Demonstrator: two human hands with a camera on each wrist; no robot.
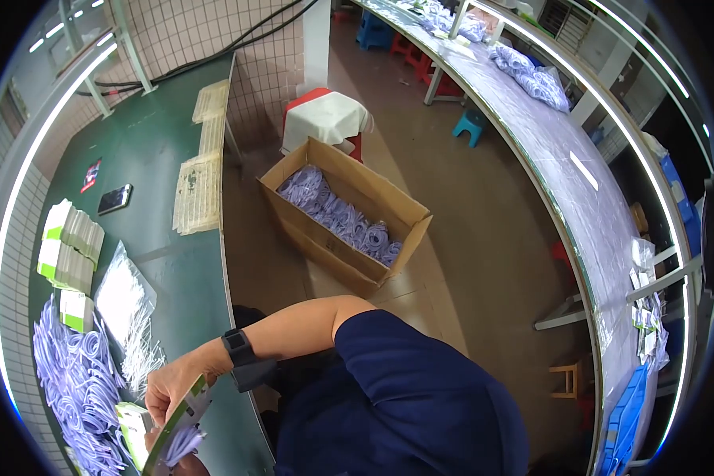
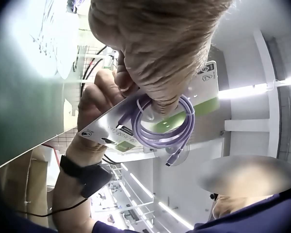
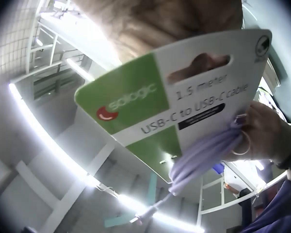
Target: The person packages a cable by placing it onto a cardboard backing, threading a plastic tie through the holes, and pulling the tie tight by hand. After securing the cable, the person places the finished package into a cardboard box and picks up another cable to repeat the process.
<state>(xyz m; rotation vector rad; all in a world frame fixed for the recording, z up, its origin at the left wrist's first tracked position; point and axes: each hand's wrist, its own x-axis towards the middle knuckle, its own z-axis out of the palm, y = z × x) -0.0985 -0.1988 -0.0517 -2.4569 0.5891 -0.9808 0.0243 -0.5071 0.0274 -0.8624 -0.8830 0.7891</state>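
Far left on the green worktop [image 1: 178, 289] stand stacked green-and-white cards [image 1: 70, 246], with a smaller stack [image 1: 76, 310] just nearer. Nearer still lies a pile of loose purple cables [image 1: 75, 389]. To its right is a clear bag [image 1: 123, 297] with thin white strips [image 1: 143, 349] spilling from its near end; on its far side lie a phone [image 1: 115, 199] and a small red card [image 1: 91, 175].

At the near edge, the left hand [image 2: 160, 53] pinches a coiled purple cable [image 2: 160, 141] against a printed cable card [image 3: 136, 99], its grip closed on both. The right hand [image 1: 176, 386] holds the card's edge, its grip closed with the fingers curled. The coil lies across the card's face, a plug end hanging past the edge.

Yellowish ribbed sheets [image 1: 198, 194] lie along the worktop's right edge, far side. On the floor [image 1: 484, 270] to the right, an open cardboard box [image 1: 317, 250] holds purple coils [image 1: 341, 218], near a cloth-covered red stool [image 1: 325, 119]. Farther right, a long table [image 1: 563, 174] carries a bulging plastic bag [image 1: 531, 75] and, at its near end, a blue tray [image 1: 627, 420].
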